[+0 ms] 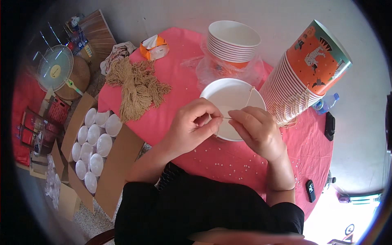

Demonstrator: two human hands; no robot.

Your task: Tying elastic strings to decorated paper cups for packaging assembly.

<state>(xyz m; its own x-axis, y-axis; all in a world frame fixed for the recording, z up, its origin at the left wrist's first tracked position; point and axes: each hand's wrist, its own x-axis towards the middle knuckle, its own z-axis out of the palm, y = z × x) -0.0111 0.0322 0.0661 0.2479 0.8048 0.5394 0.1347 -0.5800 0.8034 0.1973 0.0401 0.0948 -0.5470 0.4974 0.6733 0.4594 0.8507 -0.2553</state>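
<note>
A white paper bucket (212, 87) stands upright in front of me, its open mouth facing up. From its right rim hangs a thin tan cord (249, 97) that runs down behind my right hand. Over the mouth, my left hand (196, 122) pinches one end of a short, thin strand with thumb and forefinger. My right hand (257, 128) is closed in a pinch on the other side, so the strand spans the small gap between the fingertips. Whether it carries a knot is too small to tell.
Right of the bucket leans a tall stack of orange printed paper buckets (304, 69) with cords hanging. Behind stand more nested white buckets (234, 34) in plastic wrap. A bundle of tan cords (139, 87) lies left. A carton (110, 171) of clear plastic cups stands beside the pink-covered table (183, 45).
</note>
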